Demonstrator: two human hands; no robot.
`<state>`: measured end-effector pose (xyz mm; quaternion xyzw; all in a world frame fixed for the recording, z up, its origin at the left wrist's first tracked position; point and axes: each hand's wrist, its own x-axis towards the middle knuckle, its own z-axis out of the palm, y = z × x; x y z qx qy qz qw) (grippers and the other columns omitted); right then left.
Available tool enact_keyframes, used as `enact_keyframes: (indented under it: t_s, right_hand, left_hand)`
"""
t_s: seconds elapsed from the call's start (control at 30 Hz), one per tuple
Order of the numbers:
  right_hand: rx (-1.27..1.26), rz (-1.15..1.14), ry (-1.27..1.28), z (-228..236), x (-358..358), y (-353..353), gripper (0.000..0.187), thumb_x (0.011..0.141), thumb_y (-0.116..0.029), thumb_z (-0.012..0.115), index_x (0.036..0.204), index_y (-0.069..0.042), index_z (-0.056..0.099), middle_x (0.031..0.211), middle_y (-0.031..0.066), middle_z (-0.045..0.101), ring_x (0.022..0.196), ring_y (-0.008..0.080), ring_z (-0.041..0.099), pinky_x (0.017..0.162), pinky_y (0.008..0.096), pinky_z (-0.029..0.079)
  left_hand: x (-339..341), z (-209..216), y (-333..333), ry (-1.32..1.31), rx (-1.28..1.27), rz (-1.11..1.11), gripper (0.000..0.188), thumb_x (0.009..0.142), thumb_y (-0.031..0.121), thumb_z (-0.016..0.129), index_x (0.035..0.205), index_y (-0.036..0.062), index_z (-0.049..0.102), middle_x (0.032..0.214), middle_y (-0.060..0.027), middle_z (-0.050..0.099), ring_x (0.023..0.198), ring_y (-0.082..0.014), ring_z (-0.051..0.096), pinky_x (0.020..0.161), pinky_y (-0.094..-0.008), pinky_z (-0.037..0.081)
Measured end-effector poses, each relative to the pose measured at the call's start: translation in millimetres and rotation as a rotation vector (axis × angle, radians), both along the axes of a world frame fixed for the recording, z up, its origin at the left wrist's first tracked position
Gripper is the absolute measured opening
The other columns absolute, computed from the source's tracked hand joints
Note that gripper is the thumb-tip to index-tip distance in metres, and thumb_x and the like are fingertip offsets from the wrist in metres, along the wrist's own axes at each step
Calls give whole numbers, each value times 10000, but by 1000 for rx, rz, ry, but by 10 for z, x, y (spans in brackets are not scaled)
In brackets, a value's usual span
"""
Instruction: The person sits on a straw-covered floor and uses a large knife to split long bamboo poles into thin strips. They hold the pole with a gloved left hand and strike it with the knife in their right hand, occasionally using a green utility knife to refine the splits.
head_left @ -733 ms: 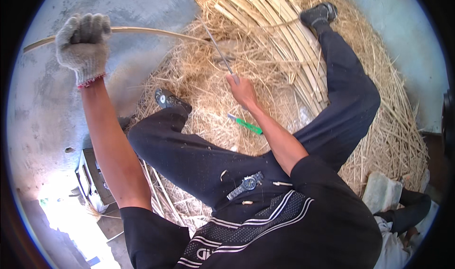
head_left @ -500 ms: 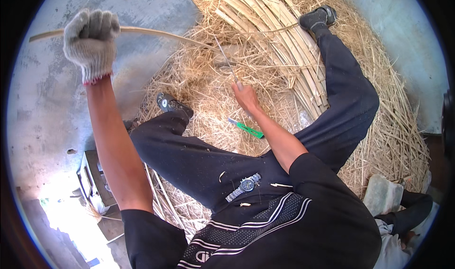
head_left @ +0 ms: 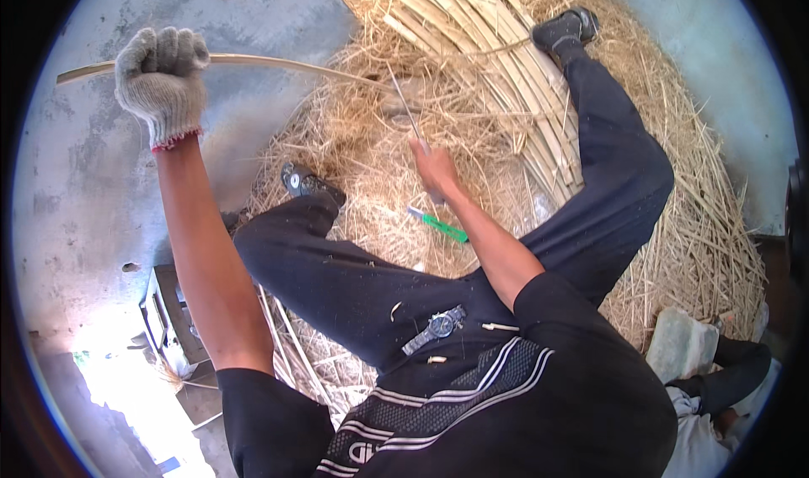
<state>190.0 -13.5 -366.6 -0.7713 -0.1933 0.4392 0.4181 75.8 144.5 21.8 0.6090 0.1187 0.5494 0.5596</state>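
My left hand (head_left: 164,78), in a grey knitted glove with a red cuff edge, is raised at the upper left, its fingers wrapped round a long, thin bamboo strip (head_left: 286,63). The strip bows gently to the right and passes by the blade of a knife (head_left: 404,103); whether the two touch I cannot tell. Bare and closed, my right hand (head_left: 436,170) grips the knife's handle between my legs, with the narrow blade slanting up and away. Below that hand, a green box cutter (head_left: 444,229) lies on the shavings.
Pale shavings (head_left: 337,149) cover the floor between and around my legs. A bundle of split bamboo strips (head_left: 514,82) lies by my right leg. On my lap rests a wristwatch (head_left: 440,326). A pale block (head_left: 681,343) sits at the lower right, beside another person's dark-clothed limb (head_left: 733,377).
My gloved left hand has dropped slightly, and the strip has come down a little with it. My right hand and the knife have barely moved.
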Motion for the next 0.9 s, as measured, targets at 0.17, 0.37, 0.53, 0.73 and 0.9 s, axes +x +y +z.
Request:
enact_keyframes:
  t_s: [0.17,0.37,0.53,0.73,0.9]
  right_hand:
    - [12,71,68,110,163,-29,745,939,-691,434,679,-20,628,683,174,655,605,264,695,584,385,555]
    - [226,-149,908,-72,206,-111,614,953,-685,416,719,-117,418,522,-47,392,386,83,374,399,294,422]
    - [199,-5,262,441,82,-40,588,969,-651,422,725,-118,465,545,-41,419,407,88,389,381,286,381]
    - [453,98,-327,495,-75,84,590,995,-567,432,746,-50,570,584,71,495,522,212,484,542,387,447]
    - [6,67,-421,-720,-8,16,582,969,-590,474,755,-59,579,586,77,517,530,220,534,546,385,479]
  left_hand:
    - [-68,4,-22,-21,-40,41,386,780,125,507,540,180,210,528,16,145,481,-149,141,486,-336,232]
    - [16,-4,19,-27,-42,64,415,786,132,543,535,194,218,540,24,150,515,-143,152,546,-343,237]
    - [-32,-21,-21,-23,-38,140,394,792,150,524,539,190,225,542,25,156,519,-142,158,551,-341,239]
    - [-179,-45,21,-49,-31,141,391,796,131,513,539,190,225,537,25,152,506,-141,150,544,-336,239]
    - [-96,-77,-64,-47,-52,59,389,792,114,517,542,186,227,529,20,161,496,-143,148,519,-331,225]
